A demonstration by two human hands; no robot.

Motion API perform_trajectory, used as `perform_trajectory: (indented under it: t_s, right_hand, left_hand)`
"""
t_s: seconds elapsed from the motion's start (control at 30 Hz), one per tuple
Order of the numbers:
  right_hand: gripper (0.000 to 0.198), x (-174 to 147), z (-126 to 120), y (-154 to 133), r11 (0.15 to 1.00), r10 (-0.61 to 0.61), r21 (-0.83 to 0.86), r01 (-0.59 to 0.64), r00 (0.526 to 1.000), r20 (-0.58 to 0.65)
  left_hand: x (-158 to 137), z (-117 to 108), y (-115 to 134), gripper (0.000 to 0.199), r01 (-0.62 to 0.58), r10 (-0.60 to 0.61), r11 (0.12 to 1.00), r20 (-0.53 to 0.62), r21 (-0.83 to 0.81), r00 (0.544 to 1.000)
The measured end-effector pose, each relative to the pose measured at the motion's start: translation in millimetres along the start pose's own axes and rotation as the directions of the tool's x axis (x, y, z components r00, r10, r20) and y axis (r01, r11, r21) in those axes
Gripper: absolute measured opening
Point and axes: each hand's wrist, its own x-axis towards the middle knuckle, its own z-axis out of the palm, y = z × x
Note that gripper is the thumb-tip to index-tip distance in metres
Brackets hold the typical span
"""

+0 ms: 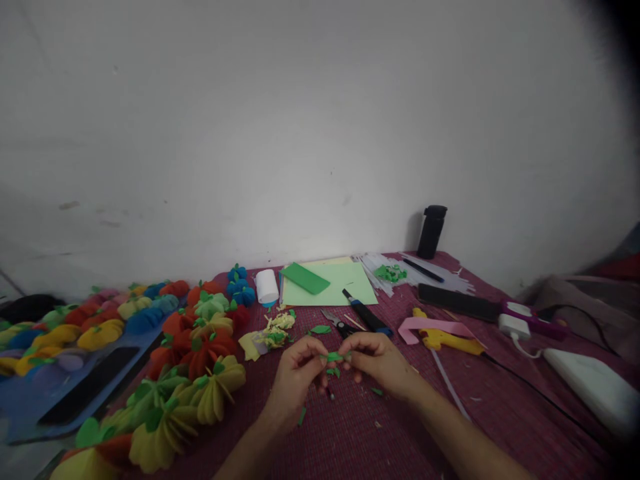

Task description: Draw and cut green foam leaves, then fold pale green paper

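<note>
My left hand [301,371] and my right hand [376,362] meet over the middle of the table, fingertips pinched on either end of a small green paper piece [333,357]. The piece is leaf-shaped and stretched between them. Beneath and around the hands lie green paper scraps [377,391]. Just beyond are scissors [340,324], a box cutter [367,313] and another green paper leaf [321,329]. Left of these sits a heap of yellow and green paper cuttings [277,330].
Many colourful folded-paper pumpkins [215,393] crowd the left side, near a dark phone [90,385]. Behind lie pale green sheets [345,283] and a white roll [267,287]. At right are a yellow glue gun [450,340] with its cord, a power strip [530,320], a white box [593,387] and a black bottle [431,231].
</note>
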Motion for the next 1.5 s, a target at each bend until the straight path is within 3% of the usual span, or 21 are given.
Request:
perform_trajectory:
  t_s: [0.43,0.67,1.0,1.3,1.5]
  right_hand:
    - [0.012,0.0,-0.6,-2.6,0.980,0.049,0.194,-0.053,0.998,0.027]
    - [0.023,-1.0,-1.2,-4.7,0.948,0.107,0.296,-0.117,0.993,0.051]
    - [0.024,0.8,0.4,-0.7,0.974,0.088,0.209,-0.087,0.996,0.007]
    - [0.020,-0.6,-3.3,1.7,0.999,0.021,0.038,-0.022,0.999,0.034]
    - [0.016,-0.7,-2.4,4.3,0.994,-0.005,-0.110,0.011,0.998,0.055]
  left_hand:
    - [-2.0,1.1,-0.7,0.009,0.010,-0.008,0.998,0.045,-0.062,0.999]
    - [-2.6,3.0,0.9,0.009,-0.027,0.027,1.000,0.052,0.012,0.998]
    - [-5.9,-1.4,-1.1,0.016,-0.035,0.039,0.999,0.163,-0.028,0.986]
    - [-1.6,2.4,-2.6,0.031,0.144,-0.146,0.988,0.034,0.056,0.989]
    - [-2.5,6.4,-7.6,0.036,0.187,-0.205,0.971,0.114,0.151,0.972]
